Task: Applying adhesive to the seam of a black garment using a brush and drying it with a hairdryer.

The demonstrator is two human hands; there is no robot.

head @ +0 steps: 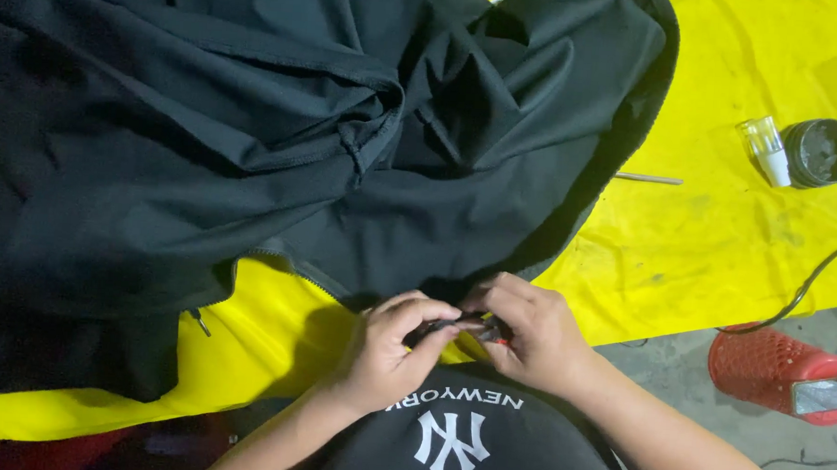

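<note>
Surface: table [728, 244] covered in yellow cloth.
Laid on it: black zip jacket [250, 138], round dark tin [820, 151], small clear bottle [765, 150], thin rod [648, 178].

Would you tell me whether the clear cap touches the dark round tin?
Touching, it seems: in the head view the clear cap leans against the dark round tin's left rim, no yellow cloth between.

small clear-and-white bottle [765, 150] lying beside round dark jar [821, 151], possibly lidded, on yellow cloth [709, 233]

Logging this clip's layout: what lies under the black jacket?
The black jacket lies spread on a yellow cloth, which shows around its edges. Whatever else sits beneath the jacket is covered and cannot be seen.
</note>
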